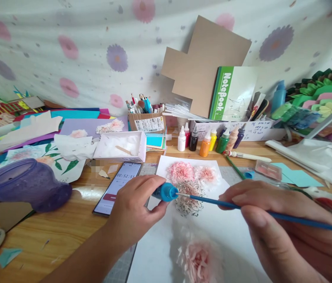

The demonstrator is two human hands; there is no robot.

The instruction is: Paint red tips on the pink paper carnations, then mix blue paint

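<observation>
My left hand (139, 200) is closed around a small blue paint bottle (166, 192), its open mouth tilted to the right. Between the thumb and fingers of my right hand (283, 220) is a thin blue paintbrush (210, 201). The brush tip meets the mouth of the bottle; whether it is inside I cannot tell. Beneath lies white paper (154, 243) bearing a pink paper flower (180, 172), a paler one (207, 176), and a flower with dark-edged petals (189, 202). Closer to me is a larger pale pink flower (199, 259).
Several paint bottles (205, 144) stand behind the paper, before a green notebook (233, 92) and cardboard (204, 67). A phone (118, 188) showing a timer lies left, near a purple vase (27, 184) and a white box (120, 146). A blue cap (248, 174) sits right of the flowers.
</observation>
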